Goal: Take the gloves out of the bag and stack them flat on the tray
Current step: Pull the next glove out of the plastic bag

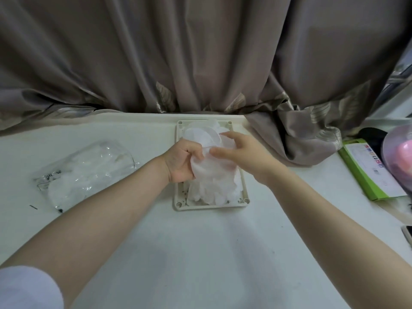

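A cream rectangular tray point(178, 198) lies on the white table, near its far edge. Thin translucent white gloves point(214, 188) are piled on it. My left hand point(181, 161) is over the tray's left side and grips the cuff end of one glove point(198, 169), its fingers curled round the film. My right hand point(242, 153) hovers over the tray's right side with fingers spread and slightly bent, thumb and fingertips touching the same glove. The clear plastic bag point(84, 172) lies to the left on the table, with more white gloves inside.
A brown curtain point(200, 63) hangs behind the table and drapes onto its far right corner. A green and white box point(370, 172) and a pink object under a clear dome point(399, 152) sit at the right edge. A phone corner point(407, 234) shows lower right.
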